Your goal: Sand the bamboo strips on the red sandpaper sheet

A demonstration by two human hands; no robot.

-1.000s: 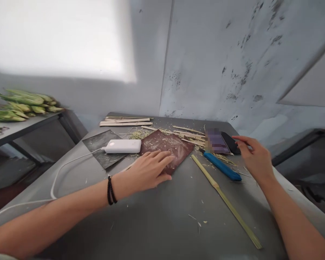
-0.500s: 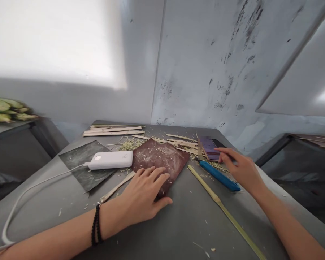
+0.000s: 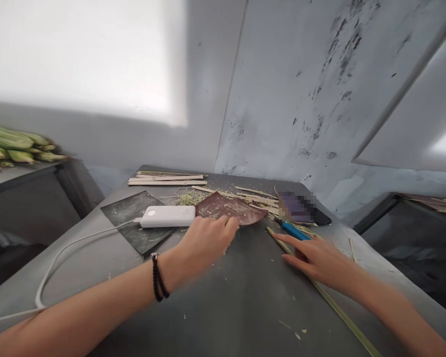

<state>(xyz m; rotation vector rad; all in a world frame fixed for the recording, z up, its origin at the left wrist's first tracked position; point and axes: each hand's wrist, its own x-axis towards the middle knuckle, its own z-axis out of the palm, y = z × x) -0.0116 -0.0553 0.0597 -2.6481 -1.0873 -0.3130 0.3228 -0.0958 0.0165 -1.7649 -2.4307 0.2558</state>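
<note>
The brown sheet (image 3: 230, 207) is pinched at its near edge by the left hand (image 3: 204, 241), just beyond the fingers. The right hand (image 3: 317, 258) is laid flat, fingers apart, on the strip (image 3: 334, 307), the blue tool (image 3: 295, 230) just beyond it.

Both arms reach forward from the bottom corners, bare to the elbow. The left hand (image 3: 205, 241) is curled, knuckles up, with its fingers (image 3: 228, 225) bent and pinched at the tips. A black bead band sits on the left wrist. The right hand (image 3: 317, 259) lies flat and low, palm down, with its fingers (image 3: 290, 240) held straight and pointing to the left. The two hands are near each other but apart.
</note>
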